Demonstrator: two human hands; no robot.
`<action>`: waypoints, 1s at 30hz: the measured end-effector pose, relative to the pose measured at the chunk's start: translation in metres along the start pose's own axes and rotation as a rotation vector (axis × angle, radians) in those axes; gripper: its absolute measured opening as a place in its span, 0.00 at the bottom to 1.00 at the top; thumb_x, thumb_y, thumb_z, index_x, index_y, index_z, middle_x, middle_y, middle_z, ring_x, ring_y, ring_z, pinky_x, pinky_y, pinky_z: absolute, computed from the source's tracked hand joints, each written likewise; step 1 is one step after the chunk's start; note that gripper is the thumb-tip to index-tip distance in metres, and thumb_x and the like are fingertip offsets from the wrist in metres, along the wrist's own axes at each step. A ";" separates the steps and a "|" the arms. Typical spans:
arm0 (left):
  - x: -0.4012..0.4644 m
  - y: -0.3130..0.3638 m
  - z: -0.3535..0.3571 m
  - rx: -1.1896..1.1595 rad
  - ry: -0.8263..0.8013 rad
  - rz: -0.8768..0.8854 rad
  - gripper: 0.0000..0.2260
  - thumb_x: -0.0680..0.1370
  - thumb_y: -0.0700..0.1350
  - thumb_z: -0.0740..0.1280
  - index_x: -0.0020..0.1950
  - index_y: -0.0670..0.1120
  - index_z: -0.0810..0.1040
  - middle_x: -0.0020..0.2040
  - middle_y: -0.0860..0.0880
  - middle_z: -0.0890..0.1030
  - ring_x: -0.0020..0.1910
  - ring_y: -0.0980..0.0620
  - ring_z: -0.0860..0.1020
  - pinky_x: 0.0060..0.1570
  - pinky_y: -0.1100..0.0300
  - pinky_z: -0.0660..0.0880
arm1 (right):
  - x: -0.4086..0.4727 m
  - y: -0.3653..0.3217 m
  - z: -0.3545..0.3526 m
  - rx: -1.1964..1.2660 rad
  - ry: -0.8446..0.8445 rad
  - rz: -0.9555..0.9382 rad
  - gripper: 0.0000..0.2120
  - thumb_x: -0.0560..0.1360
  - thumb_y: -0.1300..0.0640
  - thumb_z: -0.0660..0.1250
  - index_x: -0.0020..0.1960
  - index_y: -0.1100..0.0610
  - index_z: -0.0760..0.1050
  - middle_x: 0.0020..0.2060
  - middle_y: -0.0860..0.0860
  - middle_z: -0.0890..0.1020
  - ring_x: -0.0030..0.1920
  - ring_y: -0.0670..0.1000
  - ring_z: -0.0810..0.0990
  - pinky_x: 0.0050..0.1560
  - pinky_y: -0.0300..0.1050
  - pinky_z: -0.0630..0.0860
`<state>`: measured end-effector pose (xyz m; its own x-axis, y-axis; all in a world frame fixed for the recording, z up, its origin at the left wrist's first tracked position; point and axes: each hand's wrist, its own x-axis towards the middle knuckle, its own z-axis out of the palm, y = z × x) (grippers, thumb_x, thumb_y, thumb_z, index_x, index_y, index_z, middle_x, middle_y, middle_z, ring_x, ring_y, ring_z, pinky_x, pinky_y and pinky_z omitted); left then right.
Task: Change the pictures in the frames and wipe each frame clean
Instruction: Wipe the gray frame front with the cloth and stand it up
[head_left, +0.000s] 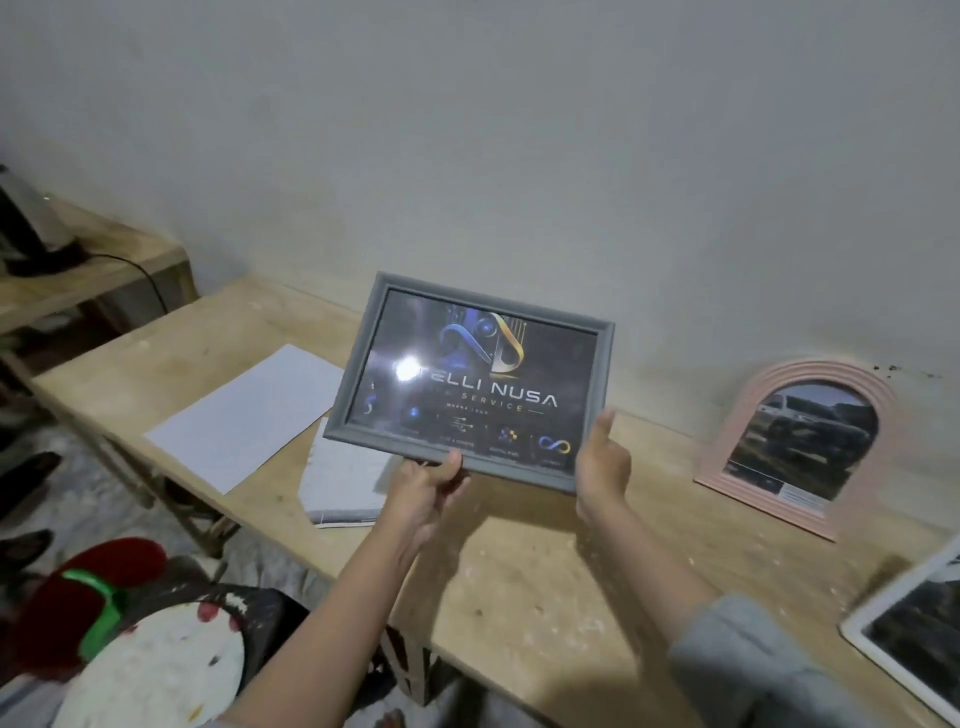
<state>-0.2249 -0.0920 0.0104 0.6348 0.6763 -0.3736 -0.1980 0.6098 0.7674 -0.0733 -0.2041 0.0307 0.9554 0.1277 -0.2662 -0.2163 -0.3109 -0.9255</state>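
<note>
Grey frame (470, 379) held tilted above wooden table (519, 561), dark logo picture facing camera, glare spot on glass. Left hand (428, 488) grips frame's bottom edge, thumb on front. Right hand (602, 467) at frame's lower right corner, fingers straight. White paper (244, 415) left of frame; pink arched frame (802, 441) right of it, against wall; white frame (914, 634) further right, flat

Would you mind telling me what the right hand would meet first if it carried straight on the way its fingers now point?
The right hand points up and away along the right edge of the grey picture frame it supports. Past that edge the way looks free up to the grey wall, though depth is unclear.
</note>
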 end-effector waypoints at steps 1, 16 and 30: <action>0.007 0.011 -0.010 0.027 -0.045 -0.008 0.04 0.74 0.32 0.66 0.46 0.39 0.77 0.36 0.46 0.82 0.33 0.54 0.82 0.41 0.59 0.81 | 0.003 -0.002 0.014 -0.021 0.021 -0.004 0.33 0.78 0.34 0.49 0.42 0.63 0.76 0.42 0.59 0.78 0.45 0.60 0.77 0.48 0.52 0.71; 0.105 0.162 -0.117 0.462 0.015 0.000 0.10 0.82 0.45 0.60 0.45 0.42 0.77 0.33 0.48 0.81 0.31 0.52 0.80 0.32 0.62 0.76 | 0.035 -0.004 0.100 -0.266 0.016 -0.099 0.34 0.81 0.41 0.47 0.36 0.70 0.72 0.36 0.61 0.75 0.40 0.60 0.74 0.41 0.49 0.65; 0.122 0.184 -0.195 0.505 0.414 0.062 0.10 0.82 0.42 0.60 0.42 0.40 0.73 0.32 0.43 0.72 0.29 0.46 0.71 0.28 0.60 0.71 | 0.077 0.010 0.188 -0.522 -0.149 -0.384 0.10 0.78 0.55 0.61 0.47 0.59 0.77 0.44 0.56 0.80 0.46 0.57 0.77 0.41 0.44 0.68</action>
<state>-0.3301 0.1832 0.0043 0.2738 0.8685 -0.4131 0.2139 0.3638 0.9066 -0.0394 -0.0200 -0.0498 0.8988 0.4381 -0.0126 0.2959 -0.6278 -0.7200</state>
